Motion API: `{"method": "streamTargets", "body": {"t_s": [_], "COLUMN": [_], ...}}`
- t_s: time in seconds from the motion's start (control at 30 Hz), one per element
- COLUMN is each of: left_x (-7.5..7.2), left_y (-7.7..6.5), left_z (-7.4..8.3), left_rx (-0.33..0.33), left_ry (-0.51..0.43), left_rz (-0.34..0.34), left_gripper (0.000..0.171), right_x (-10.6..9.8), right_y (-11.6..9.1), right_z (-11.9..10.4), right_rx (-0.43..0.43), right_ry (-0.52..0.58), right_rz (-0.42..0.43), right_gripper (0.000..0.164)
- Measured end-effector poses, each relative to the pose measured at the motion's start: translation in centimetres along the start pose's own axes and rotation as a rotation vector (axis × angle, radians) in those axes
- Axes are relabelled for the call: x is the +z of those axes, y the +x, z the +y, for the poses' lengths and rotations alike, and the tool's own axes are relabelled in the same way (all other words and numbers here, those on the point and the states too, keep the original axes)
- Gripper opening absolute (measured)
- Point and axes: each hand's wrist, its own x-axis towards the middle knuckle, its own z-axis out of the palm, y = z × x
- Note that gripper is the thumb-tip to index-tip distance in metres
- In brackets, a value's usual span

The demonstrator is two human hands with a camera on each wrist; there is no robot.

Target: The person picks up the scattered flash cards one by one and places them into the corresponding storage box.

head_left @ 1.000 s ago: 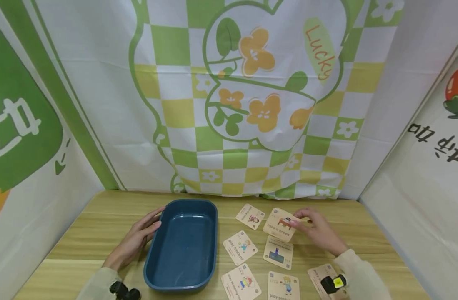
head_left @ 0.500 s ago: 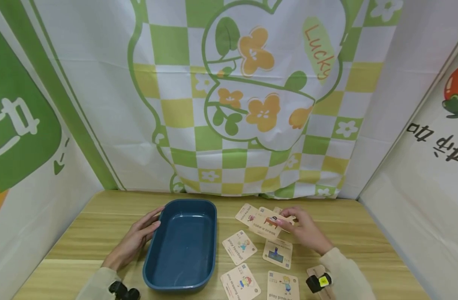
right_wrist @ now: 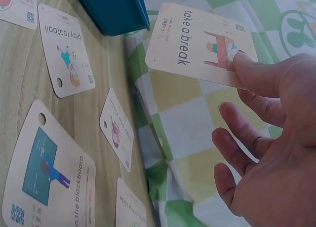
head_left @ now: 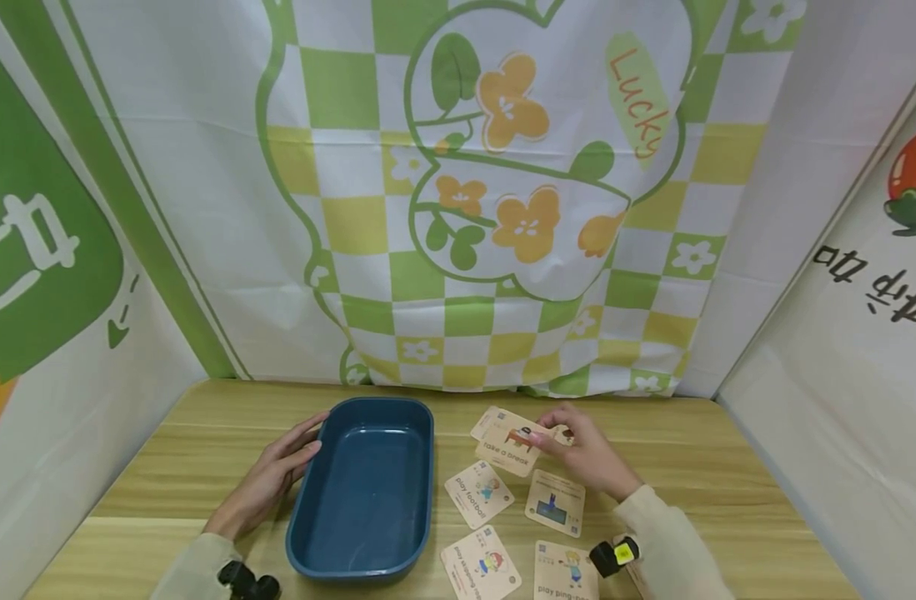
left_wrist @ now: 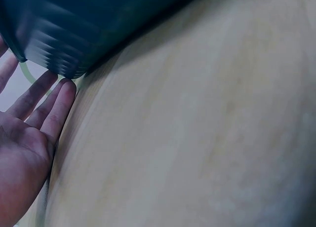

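Note:
In the head view my right hand [head_left: 588, 454] pinches a square "take a break" picture card [head_left: 501, 443] between thumb and fingers. In the right wrist view this card [right_wrist: 182, 49] is off the table, with its other fingers loosely curled below. Under it in the head view another card [head_left: 483, 418] is partly covered. My left hand [head_left: 266, 483] rests its fairly straight fingers against the left side of a deep blue rectangular tray [head_left: 360, 508]. The left wrist view shows the fingertips at the tray's lower edge [left_wrist: 66, 71].
Several cards lie on the wooden table right of the tray: "play football" [head_left: 478, 495], a blackboard card [head_left: 555, 503], a skipping rope card [head_left: 480, 565], and a ping-pong card [head_left: 566, 571]. Another card [right_wrist: 129, 207] lies by the right hand. A checked curtain [head_left: 480, 317] hangs behind.
My right hand has moved left with the "take a break" card, towards the tray, uncovering a card beneath where it was. The left hand and tray stay in place.

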Motion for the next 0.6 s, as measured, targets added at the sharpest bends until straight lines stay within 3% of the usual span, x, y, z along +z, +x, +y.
{"method": "streamTargets", "body": {"t_s": [0.6], "left_x": [-0.2], "left_y": [0.2], "left_z": [-0.1], "left_rx": [-0.025], "left_ry": [0.009], "left_rz": [0.002], "left_gripper": [0.061], "right_x": [1.6], "right_y": [1.0], "right_z": [-1.5], "right_rx": [0.002], "right_ry": [0.04], "right_rz": [-0.055], "right_gripper": [0.011]}}
